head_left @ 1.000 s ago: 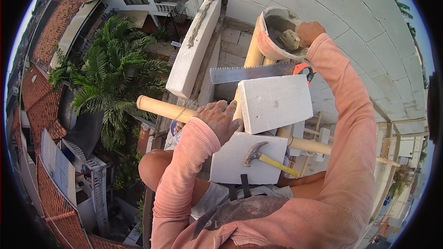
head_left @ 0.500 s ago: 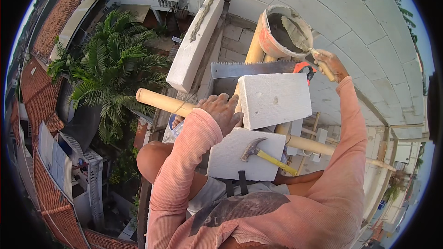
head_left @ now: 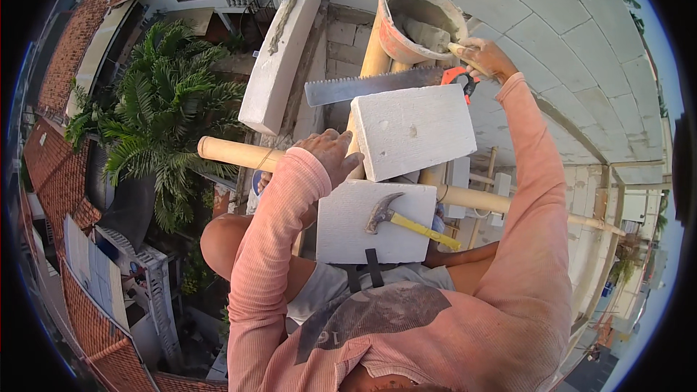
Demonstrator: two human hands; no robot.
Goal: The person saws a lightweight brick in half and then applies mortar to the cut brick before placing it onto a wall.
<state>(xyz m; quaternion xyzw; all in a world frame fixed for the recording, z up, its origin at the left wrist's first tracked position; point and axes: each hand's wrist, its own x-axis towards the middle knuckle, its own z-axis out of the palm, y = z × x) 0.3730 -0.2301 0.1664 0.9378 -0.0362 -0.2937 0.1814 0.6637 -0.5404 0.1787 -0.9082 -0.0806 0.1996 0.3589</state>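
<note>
My right hand (head_left: 483, 56) grips a trowel by its wooden handle (head_left: 466, 51); its mortar-coated blade (head_left: 425, 33) is inside a mortar bucket (head_left: 392, 31). My left hand (head_left: 330, 154) rests, fingers spread, on an upright bamboo pole beside a white block (head_left: 412, 131). Beyond that block lies a handsaw (head_left: 363, 87) with an orange-and-black handle. Nearer me, a yellow-handled hammer (head_left: 410, 225) lies on a second white block (head_left: 341, 239). A long block (head_left: 268, 80) with a strip of mortar along its top stands at the left.
Bamboo poles (head_left: 472, 199) cross beneath the blocks. A block wall (head_left: 566, 58) curves along the right. At the left is a drop to a palm tree (head_left: 152, 116) and tiled roofs (head_left: 94, 43). My bent legs (head_left: 229, 243) are below the blocks.
My right hand has moved from above the bucket to its right rim, keeping hold of the trowel. The whole scene has shifted slightly up and left. My left hand stays on the pole.
</note>
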